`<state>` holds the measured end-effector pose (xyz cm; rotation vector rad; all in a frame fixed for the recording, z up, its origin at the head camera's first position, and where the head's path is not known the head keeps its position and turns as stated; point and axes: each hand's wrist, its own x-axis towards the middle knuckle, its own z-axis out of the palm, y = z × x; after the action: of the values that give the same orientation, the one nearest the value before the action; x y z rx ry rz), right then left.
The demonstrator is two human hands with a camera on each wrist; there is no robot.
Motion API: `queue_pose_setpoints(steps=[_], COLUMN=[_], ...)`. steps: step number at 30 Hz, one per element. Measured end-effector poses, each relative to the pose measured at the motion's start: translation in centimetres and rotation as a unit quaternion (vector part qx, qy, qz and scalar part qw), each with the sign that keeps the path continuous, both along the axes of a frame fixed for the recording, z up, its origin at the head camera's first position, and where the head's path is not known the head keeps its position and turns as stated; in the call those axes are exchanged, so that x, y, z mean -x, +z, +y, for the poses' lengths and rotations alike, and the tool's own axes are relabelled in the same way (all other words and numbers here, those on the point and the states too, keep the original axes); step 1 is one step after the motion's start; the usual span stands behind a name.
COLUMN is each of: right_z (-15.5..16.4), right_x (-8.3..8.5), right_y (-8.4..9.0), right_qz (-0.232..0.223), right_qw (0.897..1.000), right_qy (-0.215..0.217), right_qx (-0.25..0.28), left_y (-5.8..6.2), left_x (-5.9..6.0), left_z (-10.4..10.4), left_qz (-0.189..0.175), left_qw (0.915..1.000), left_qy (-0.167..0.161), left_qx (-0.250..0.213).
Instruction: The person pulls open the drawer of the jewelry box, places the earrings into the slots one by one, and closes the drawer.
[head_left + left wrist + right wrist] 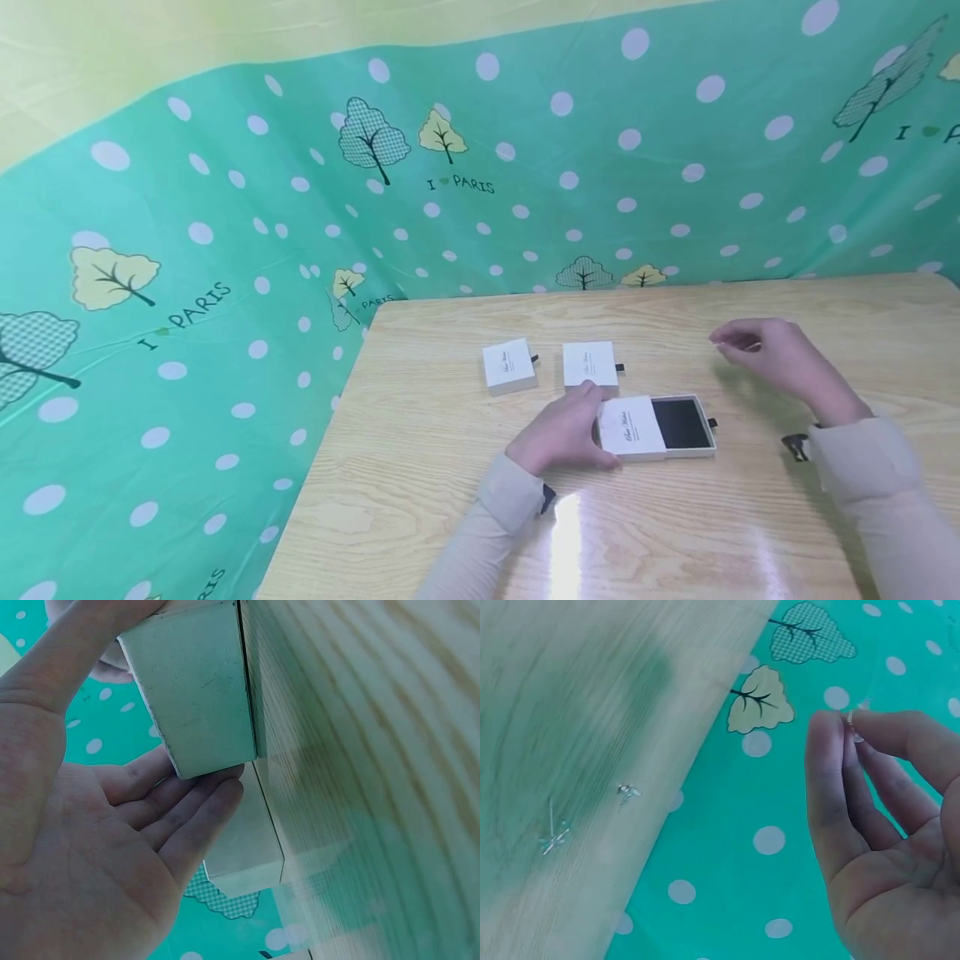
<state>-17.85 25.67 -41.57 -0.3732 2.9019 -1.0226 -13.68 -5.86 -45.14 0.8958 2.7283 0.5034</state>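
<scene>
A white sliding gift box (630,427) with dark print lies on the table, its drawer (712,452) pulled partway out to the right. A black pad (681,423) lines the drawer, and a black ribbon tab sticks out at its end. My left hand (562,429) grips the sleeve's left end, thumb on the near side and fingers at the far side. Above the table, right of the drawer, my right hand (780,358) pinches a tiny sparkling piece of jewelry (853,724) between thumb and fingertips. Most of that piece is hidden by the fingers.
Two closed white boxes with black tabs stand behind: a left box (510,367) and a middle box (589,364) close to my left fingertips. Two small sparkling pieces, one with a thin pin (553,836), another (628,792), lie on the wooden table (390,467). A green dotted cloth (525,208) hangs behind.
</scene>
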Motion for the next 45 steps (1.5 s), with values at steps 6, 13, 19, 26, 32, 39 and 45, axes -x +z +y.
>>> queue_pose_setpoints(steps=[6,13,19,26,32,39,45], right_z=[-0.8,-1.2,-1.4,-1.9,-2.2,-2.4,-2.8], right_x=[-0.6,-1.2,-1.6,-2.1,-2.5,-2.8,-2.9], right_y=[0.4,0.4,-0.1,-0.4,-0.4,-0.6,-0.6], right_qz=[0.04,0.057,0.076,0.125,0.116,0.118,0.11], right_qw=[0.999,0.998,0.997,0.992,0.993,0.992,0.993], right_qy=[0.015,0.011,0.01,0.024,0.033,0.032,0.038], right_qx=[0.007,0.01,0.015,0.001,0.007,0.008,0.008], left_y=[0.0,0.1,0.1,0.2,0.2,0.2,0.4], left_x=[0.0,-0.1,0.0,0.0,0.0,0.0,-0.1], left_z=[0.0,0.0,0.0,0.0,0.0,0.0,0.0], left_qz=[-0.001,-0.003,-0.003,-0.001,-0.002,-0.001,-0.005], left_qw=[1.0,1.0,1.0,1.0,1.0,1.0,1.0], left_qy=[0.001,0.002,0.0,-0.002,-0.001,-0.003,-0.003], left_qx=[-0.006,-0.006,-0.004,-0.005,-0.006,-0.004,-0.001])
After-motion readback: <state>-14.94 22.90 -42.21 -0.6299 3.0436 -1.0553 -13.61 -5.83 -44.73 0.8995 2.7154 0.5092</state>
